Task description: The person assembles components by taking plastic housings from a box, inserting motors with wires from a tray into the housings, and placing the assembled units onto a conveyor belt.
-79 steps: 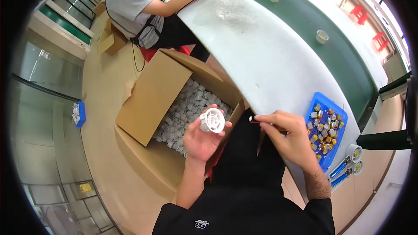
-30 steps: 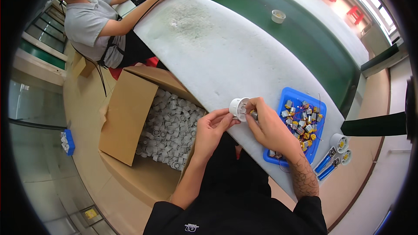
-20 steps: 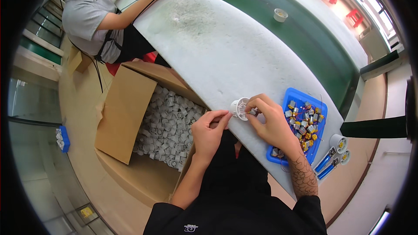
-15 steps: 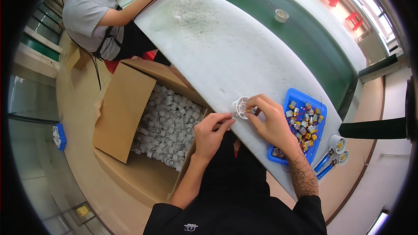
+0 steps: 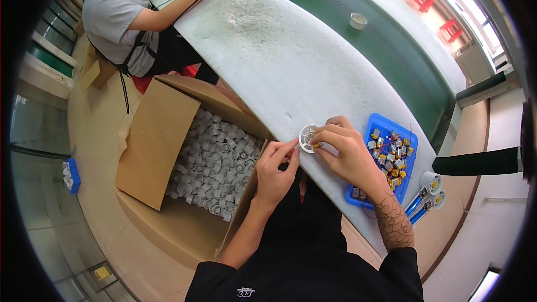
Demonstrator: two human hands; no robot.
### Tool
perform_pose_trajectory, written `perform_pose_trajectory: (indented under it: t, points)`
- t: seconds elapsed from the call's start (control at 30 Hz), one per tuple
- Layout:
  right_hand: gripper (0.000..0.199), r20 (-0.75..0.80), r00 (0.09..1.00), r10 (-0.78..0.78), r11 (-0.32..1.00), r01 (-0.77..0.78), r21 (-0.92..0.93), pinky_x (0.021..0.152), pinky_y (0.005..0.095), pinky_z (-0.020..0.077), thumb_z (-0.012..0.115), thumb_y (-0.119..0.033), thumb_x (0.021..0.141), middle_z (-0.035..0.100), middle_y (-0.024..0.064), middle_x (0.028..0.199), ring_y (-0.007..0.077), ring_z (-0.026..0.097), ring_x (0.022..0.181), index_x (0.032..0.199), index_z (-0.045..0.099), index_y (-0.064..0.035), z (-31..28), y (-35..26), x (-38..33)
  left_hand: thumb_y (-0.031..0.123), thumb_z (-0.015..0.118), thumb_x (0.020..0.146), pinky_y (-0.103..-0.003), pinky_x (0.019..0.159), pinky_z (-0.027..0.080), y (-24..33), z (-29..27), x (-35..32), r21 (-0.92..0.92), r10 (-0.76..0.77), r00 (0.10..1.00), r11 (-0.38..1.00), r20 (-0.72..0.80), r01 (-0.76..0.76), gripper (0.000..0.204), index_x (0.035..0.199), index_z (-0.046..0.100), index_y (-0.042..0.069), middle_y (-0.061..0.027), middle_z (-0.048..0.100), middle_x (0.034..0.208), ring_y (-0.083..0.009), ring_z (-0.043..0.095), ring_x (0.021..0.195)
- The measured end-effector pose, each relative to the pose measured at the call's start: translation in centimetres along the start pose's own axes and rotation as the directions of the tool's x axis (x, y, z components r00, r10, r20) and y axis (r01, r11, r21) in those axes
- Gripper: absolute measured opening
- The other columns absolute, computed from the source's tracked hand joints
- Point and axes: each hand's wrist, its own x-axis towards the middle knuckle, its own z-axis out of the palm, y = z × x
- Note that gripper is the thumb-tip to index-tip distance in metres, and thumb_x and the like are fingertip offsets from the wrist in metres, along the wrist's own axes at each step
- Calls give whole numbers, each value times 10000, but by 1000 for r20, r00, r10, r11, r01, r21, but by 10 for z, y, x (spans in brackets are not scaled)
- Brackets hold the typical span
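Observation:
A round white plastic housing (image 5: 306, 133), with spokes inside its rim, is held over the near edge of the table. My left hand (image 5: 276, 169) is closed, thumb and fingertips pinching the housing's left rim. From the other side my right hand (image 5: 348, 150) reaches in with bent, closed fingers at the housing's opening. A bit of yellow shows at its fingertips, like the end of a small motor (image 5: 315, 145); the fingers cover most of it. Just right of that hand lies a blue tray (image 5: 371, 126) of small silver-and-yellow motors with thin wires.
An open cardboard box (image 5: 154, 151) full of white plastic parts (image 5: 215, 162) stands at left. Two blue-handled tools (image 5: 415, 206) and white cups (image 5: 430, 182) lie beyond the tray. A green conveyor belt (image 5: 391, 50) carries white cups. Far left, a co-worker (image 5: 114, 19) sits at the table (image 5: 268, 72).
The housing has tilted, its spoked face turned more toward me. My right fingers have closed in over its right side, and my left hand has shifted slightly right.

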Motion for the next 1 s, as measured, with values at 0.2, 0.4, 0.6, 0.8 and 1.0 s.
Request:
perform_pose_trajectory:
  t: [0.2,0.4,0.6,0.8,1.0]
  points:
    - [196,-18,997,81,981,-76,178,802,373,549,761,55,746,717,106,976,284,664,947,920,684,7,8,1,-3,-39,709,889,-228,680,576,-2,3,2,-67,-37,999,997,-12,36,264,1152,714,-16,-78,663,943,-106,675,786]
    - [209,-4,1000,1,999,-1,33,795,360,553,785,32,730,721,104,974,279,658,937,912,689,-3,13,13,-6,-28,711,874,-251,633,543,-5,3,0,-33,-16,1000,999,-3,16,265,1138,716,-12,-85,651,909,-123,652,702]
    - [137,102,986,-133,986,142,-85,823,384,538,751,-47,776,690,92,933,297,626,980,900,701,-17,4,8,-2,-52,686,889,-244,649,563,-4,-2,-2,31,-29,1000,999,13,28,233,1112,726,1,-92,654,904,-130,671,727]
    - [218,100,987,-127,966,146,-214,895,373,537,755,-134,816,636,146,1184,294,614,1065,1001,727,-20,2,5,-11,-17,634,939,-256,656,571,-7,-14,-5,89,-76,996,993,45,72,104,1016,703,-35,-89,643,947,-145,692,791]
    - [259,117,993,-31,991,46,-122,902,408,553,751,-170,851,586,193,1298,342,636,1113,1063,710,-27,10,9,-14,59,554,1016,-268,704,571,-12,-23,5,-331,-369,892,834,262,442,141,1077,625,-46,-97,681,1026,-163,700,881]
